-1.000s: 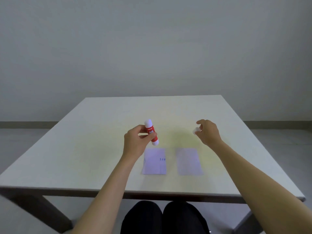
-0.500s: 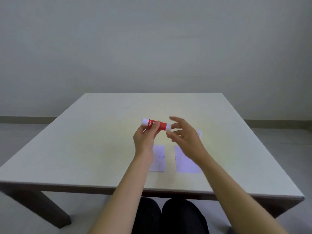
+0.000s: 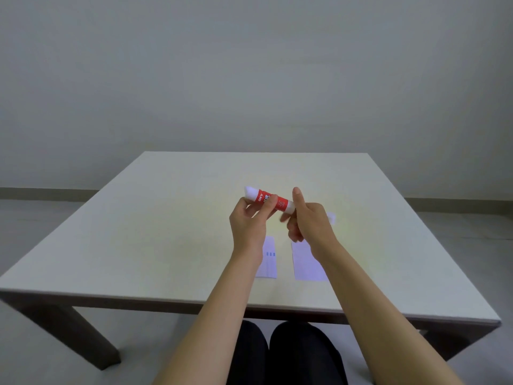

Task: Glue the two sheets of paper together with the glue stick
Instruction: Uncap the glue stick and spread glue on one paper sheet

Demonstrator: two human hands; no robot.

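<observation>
Glue stick (image 3: 268, 200) held near-level above sheets (image 3: 306, 262): L hand (image 3: 249, 222) grips its middle, R hand (image 3: 309, 220) pinches right end, both closed.

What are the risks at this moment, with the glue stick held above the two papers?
The glue stick is held in the air by both hands, left and right, over the papers; a slip could drop it on them. The small white object, perhaps the cap, lies loose on the table and may roll.
</observation>
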